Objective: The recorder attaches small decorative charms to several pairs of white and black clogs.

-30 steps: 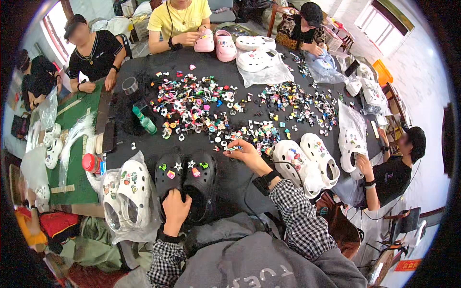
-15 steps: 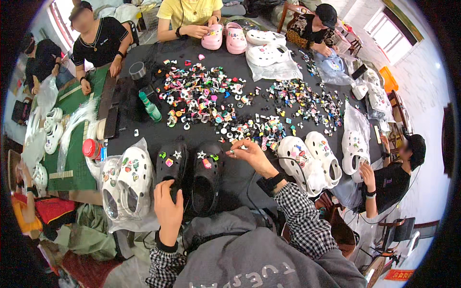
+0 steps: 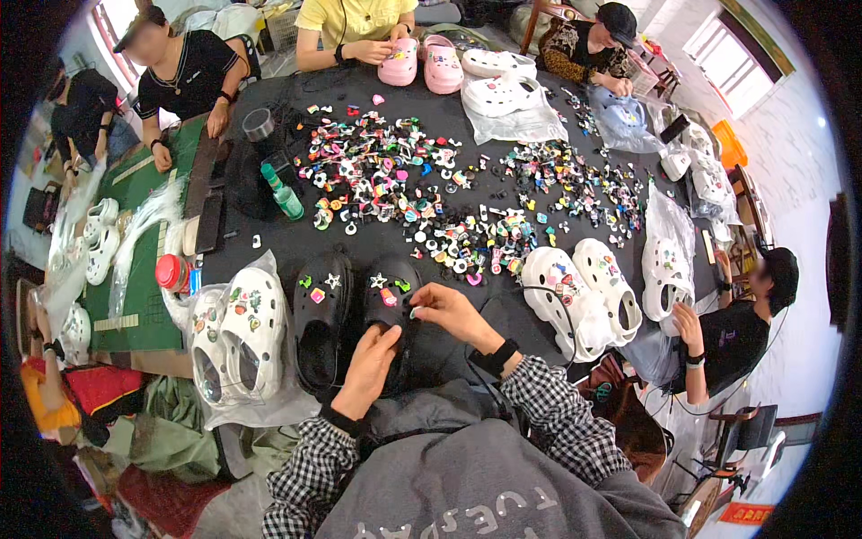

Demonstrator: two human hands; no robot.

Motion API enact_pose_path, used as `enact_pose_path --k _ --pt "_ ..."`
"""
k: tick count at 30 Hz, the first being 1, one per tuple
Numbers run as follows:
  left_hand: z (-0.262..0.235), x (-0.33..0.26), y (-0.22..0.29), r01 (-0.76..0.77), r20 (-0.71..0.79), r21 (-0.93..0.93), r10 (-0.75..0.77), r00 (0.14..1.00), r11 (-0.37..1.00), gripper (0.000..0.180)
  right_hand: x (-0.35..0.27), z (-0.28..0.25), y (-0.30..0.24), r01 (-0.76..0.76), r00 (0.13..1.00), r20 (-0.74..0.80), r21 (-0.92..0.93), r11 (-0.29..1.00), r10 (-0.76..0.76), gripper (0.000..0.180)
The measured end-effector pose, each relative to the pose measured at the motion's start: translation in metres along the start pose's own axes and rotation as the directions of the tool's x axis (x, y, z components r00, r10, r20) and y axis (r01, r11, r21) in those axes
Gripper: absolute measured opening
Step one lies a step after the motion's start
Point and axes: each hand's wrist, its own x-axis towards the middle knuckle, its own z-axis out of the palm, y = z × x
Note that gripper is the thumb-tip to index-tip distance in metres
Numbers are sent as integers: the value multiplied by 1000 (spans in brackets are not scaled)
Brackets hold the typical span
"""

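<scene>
My left hand (image 3: pixel 366 366) grips the right-hand black clog (image 3: pixel 377 313) near its foot opening, fingers reaching in along the upper. Close beside it, my right hand (image 3: pixel 452 316) pinches a small pale shoe charm (image 3: pixel 414 313) at the clog's right side. That clog's toe carries a star charm (image 3: pixel 378 281), a green one and a pink-orange one. The left-hand black clog (image 3: pixel 325 313) lies next to it with similar charms, touched by neither hand. What my left fingertips do inside the opening is partly hidden.
White clogs with charms (image 3: pixel 253 328) lie on plastic at the left, and another white pair (image 3: pixel 575 292) at the right. Beyond spreads a heap of loose charms (image 3: pixel 382 166). A green bottle (image 3: pixel 283 193) and red-lidded jar (image 3: pixel 172 272) stand left. Other people sit around the table.
My left hand has gone from the left black clog to the right one. My right hand has come left and down to that same clog, still pinching the small charm.
</scene>
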Motion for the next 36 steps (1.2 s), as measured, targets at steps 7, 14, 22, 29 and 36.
enact_pose_path --k 7,14,22,29,36 --pt "-3 12 -16 -64 -93 96 73 993 993 12 -5 16 -2 -5 996 -89 -132 991 -7 16" --pt "-6 15 -24 -129 -123 187 154 980 974 10 1 14 -12 137 986 -60 -227 964 -154 16" --pt "-8 17 -26 -156 -175 271 208 962 950 28 8 12 -28 283 958 67 -399 872 -280 12" --pt "-19 24 -43 -163 -206 326 238 949 931 19 25 10 -38 288 952 245 -526 800 -182 14" --pt "-9 20 -36 -222 -196 360 306 932 906 20 30 13 -42 161 983 174 -622 766 -65 18"
